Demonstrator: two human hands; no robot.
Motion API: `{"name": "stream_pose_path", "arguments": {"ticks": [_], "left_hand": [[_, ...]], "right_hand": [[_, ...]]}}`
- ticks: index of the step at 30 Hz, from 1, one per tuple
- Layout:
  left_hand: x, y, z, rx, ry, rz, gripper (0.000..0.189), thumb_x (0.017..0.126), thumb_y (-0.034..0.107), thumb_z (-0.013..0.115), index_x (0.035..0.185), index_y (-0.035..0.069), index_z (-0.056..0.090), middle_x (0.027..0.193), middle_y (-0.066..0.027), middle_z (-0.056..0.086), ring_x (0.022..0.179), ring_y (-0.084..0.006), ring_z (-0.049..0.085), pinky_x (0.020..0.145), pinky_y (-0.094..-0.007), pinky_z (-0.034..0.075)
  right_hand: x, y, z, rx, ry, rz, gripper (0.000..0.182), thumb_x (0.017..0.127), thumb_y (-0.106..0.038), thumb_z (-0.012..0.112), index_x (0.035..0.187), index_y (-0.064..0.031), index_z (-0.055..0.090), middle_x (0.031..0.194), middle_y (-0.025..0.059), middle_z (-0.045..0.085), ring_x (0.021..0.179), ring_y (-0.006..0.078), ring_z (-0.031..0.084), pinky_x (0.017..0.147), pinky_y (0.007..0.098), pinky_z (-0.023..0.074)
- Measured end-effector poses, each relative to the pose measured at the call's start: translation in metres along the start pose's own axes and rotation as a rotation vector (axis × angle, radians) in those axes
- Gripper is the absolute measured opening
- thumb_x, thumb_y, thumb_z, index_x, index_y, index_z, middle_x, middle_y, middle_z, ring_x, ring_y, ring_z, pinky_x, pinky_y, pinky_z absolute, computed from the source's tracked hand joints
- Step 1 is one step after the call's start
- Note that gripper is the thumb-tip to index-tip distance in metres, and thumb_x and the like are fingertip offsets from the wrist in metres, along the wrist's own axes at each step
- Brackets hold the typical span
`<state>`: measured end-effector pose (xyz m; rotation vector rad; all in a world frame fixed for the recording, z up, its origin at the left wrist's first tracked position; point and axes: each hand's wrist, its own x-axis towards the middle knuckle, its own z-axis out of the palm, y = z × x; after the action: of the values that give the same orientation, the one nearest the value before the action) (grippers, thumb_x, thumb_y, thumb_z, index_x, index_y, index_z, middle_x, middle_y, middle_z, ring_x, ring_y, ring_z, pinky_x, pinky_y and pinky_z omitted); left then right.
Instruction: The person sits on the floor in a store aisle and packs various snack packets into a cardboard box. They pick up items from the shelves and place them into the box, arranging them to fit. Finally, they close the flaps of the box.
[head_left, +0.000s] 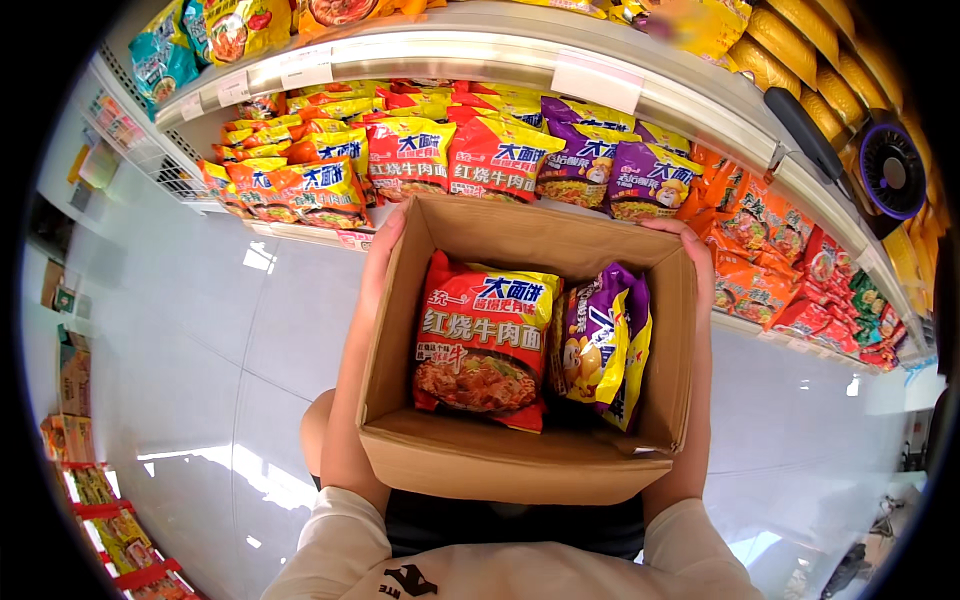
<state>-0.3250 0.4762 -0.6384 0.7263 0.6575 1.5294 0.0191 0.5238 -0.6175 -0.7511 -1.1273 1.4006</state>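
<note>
An open cardboard box is held level between both my hands, in front of my body. My left hand grips its far left corner, fingers partly hidden by the cardboard. At the far right corner my right hand has its fingers over the rim. Inside, a red and yellow packet of instant noodles lies face up on the left. Beside it, purple and yellow noodle packets stand on edge, leaning together. Part of the box floor is in shadow.
Just beyond the box, a lower shelf bears rows of red noodle packets, purple ones and orange ones. Above it runs a curved-looking shelf edge with price tags. A small black fan is at the upper right.
</note>
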Motion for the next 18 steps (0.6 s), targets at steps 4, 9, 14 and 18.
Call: {"name": "stream_pose_path", "arguments": {"ticks": [4,9,14,18], "left_hand": [[0.003,-0.003,-0.019,-0.006,0.131,-0.118,0.05,0.108,0.041,0.047,0.143,0.005,0.054,0.132,-0.0064,0.063,0.117,-0.0149,0.059,0.102,-0.0303,0.046],[-0.005,0.008,-0.005,0.023,0.071,-0.147,0.054,0.107,0.042,0.049,0.144,0.003,0.053,0.127,-0.0051,0.065,0.111,-0.0128,0.062,0.096,-0.0291,0.049],[-0.006,0.007,-0.016,-0.103,-0.058,-0.057,0.059,0.105,0.041,0.052,0.147,0.0,0.05,0.129,-0.0072,0.064,0.116,-0.0139,0.06,0.099,-0.0291,0.047],[-0.006,0.007,-0.01,0.009,-0.132,0.03,0.061,0.105,0.041,0.051,0.148,-0.001,0.047,0.135,-0.0103,0.061,0.125,-0.0181,0.056,0.107,-0.032,0.042]], "right_hand": [[0.004,-0.029,0.01,-0.351,-0.06,-0.008,0.033,0.106,-0.018,0.048,0.118,0.0044,0.068,0.115,0.0115,0.071,0.106,0.0179,0.066,0.097,0.032,0.0498],[0.023,-0.07,0.068,-0.907,-0.343,-0.034,0.03,0.107,-0.022,0.055,0.122,-0.0021,0.07,0.115,0.0099,0.074,0.104,0.018,0.07,0.092,0.0311,0.0529],[0.098,-0.06,0.139,-1.415,-0.674,0.113,0.035,0.103,-0.028,0.062,0.129,-0.0057,0.068,0.114,0.0107,0.074,0.104,0.0211,0.071,0.092,0.0327,0.0537],[0.175,-0.002,0.129,-1.877,-0.791,-0.142,0.053,0.096,-0.036,0.065,0.141,-0.0082,0.059,0.13,0.0173,0.067,0.119,0.0317,0.065,0.099,0.0423,0.0527]]}}
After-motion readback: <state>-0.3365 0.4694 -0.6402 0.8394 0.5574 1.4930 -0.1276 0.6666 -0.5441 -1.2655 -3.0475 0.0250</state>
